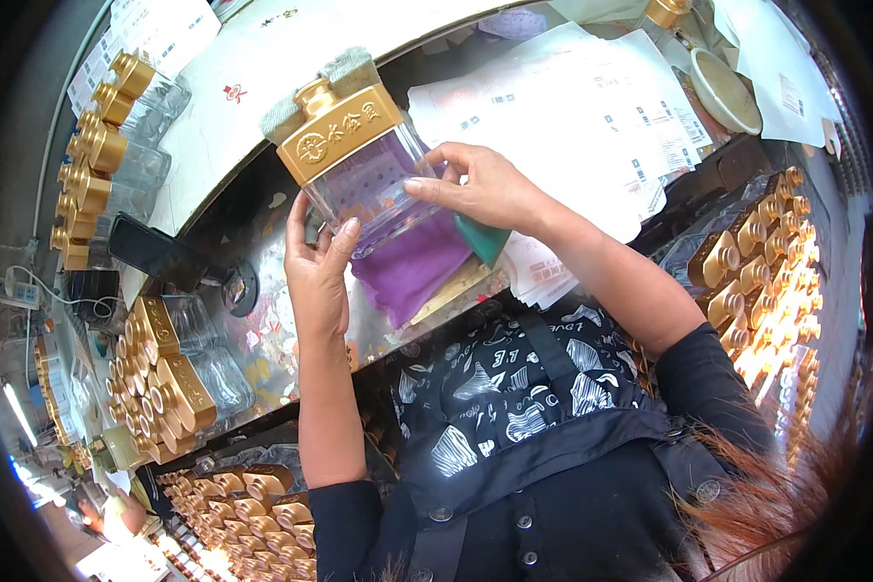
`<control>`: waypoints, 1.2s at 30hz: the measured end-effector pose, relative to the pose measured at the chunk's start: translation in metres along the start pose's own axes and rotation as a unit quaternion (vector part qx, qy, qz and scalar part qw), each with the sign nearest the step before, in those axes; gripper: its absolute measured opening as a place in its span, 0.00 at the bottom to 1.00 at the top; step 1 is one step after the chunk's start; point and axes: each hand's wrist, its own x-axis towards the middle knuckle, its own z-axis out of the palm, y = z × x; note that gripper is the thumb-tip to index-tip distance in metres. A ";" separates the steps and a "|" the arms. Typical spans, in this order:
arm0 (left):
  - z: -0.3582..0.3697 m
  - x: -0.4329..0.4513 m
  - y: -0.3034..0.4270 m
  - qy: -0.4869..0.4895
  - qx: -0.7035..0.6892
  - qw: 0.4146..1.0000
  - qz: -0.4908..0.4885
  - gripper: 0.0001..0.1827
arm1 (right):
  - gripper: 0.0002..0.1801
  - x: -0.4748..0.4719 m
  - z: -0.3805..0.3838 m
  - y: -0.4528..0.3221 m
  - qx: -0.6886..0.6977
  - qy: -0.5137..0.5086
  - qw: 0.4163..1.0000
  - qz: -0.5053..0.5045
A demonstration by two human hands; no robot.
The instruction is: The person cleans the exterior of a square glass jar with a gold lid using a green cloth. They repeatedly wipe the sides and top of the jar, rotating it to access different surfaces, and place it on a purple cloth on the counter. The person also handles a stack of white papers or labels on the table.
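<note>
A flat clear glass bottle with a gold shoulder (342, 134) and raised writing is held tilted between both hands. My left hand (316, 254) grips its left side, with the thumb in front near the base. On the right edge, my right hand (484, 185) has its thumb against the glass front and its fingers around the side. A purple cloth (415, 273) lies below the bottle and shows through the glass. Behind the gold neck is a grey fabric pad (353, 69). A green flat piece (482, 238), perhaps a plastic scraper, sticks out under my right hand.
Printed label sheets (538, 109) cover the bench at right, near a white bowl (725, 91). Gold-shouldered bottles stand at upper left (91, 167), left (178, 385), lower left (254, 509) and right (756, 247). A phone (153, 251) leans on a round-based stand (240, 287).
</note>
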 end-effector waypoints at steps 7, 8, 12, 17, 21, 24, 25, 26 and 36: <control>-0.004 0.004 -0.004 0.001 -0.014 1.000 0.000 0.44 | 0.32 0.001 -0.001 0.000 0.069 0.001 0.997 0.046; -0.004 0.004 -0.004 0.002 -0.009 1.000 -0.003 0.44 | 0.29 0.002 -0.003 0.001 0.142 -0.002 0.986 0.089; -0.003 0.001 -0.002 0.006 -0.014 1.000 -0.008 0.46 | 0.19 -0.005 -0.021 0.004 0.454 -0.039 0.887 0.078; -0.005 0.003 -0.009 0.006 -0.012 1.000 0.014 0.46 | 0.14 -0.015 -0.017 -0.041 0.145 -0.054 0.977 -0.144; -0.003 0.004 -0.010 0.006 -0.024 1.000 0.016 0.45 | 0.13 0.007 0.003 -0.050 -0.064 0.008 0.941 -0.333; -0.003 0.001 -0.006 0.001 -0.017 1.000 0.012 0.44 | 0.12 0.034 0.002 -0.068 -0.085 0.065 0.913 -0.395; -0.001 -0.002 -0.001 -0.005 -0.016 1.000 0.008 0.44 | 0.11 0.037 0.000 -0.067 -0.133 0.072 0.876 -0.458; 0.000 -0.004 0.003 -0.011 -0.015 1.000 0.005 0.43 | 0.11 0.037 -0.003 -0.062 -0.179 0.079 0.833 -0.518; -0.041 -0.009 -0.001 0.021 -0.153 0.986 0.059 0.32 | 0.09 0.025 -0.005 -0.064 -0.126 -0.028 0.919 -0.371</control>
